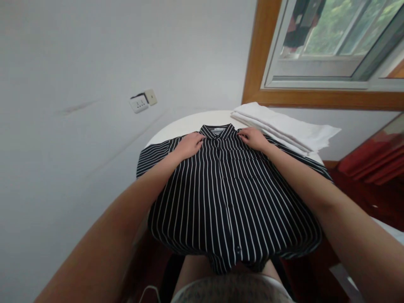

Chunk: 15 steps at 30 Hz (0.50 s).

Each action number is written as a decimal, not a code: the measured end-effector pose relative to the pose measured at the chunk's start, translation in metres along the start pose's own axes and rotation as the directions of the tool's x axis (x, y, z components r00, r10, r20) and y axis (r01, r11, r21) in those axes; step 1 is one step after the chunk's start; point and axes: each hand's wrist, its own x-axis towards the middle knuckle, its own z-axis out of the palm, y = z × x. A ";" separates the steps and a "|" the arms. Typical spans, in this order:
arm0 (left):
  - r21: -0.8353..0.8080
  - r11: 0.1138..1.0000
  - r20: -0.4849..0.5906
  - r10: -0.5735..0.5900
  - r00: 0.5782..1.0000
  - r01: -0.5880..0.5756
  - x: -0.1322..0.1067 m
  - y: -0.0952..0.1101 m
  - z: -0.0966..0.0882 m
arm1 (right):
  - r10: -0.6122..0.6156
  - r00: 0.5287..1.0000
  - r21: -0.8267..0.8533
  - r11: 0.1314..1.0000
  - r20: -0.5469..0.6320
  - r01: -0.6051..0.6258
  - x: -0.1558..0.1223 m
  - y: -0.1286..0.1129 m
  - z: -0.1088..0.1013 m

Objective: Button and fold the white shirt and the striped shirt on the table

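Note:
A black shirt with white stripes [221, 189] lies front up and buttoned, its collar at the far side and its hem hanging over the near edge of a round white table [181, 123]. Just left of the collar, my left hand [190, 145] has its fingers curled closed on the shoulder fabric. My right hand [251, 138] pinches the other shoulder, right of the collar. The short sleeves spread out to both sides, the right one partly behind my forearm.
Folded white cloth [280, 124] is stacked at the table's back right, touching the shirt's shoulder area. Behind the table is a white wall with a socket [139, 103]. A wood-framed window [315, 46] is at upper right, with red fabric [375, 155] below it.

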 end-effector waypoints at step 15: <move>-0.048 0.989 0.195 0.143 0.970 -0.137 -0.021 0.047 0.029 | -0.073 0.950 0.074 0.996 0.302 0.053 -0.033 -0.078 0.022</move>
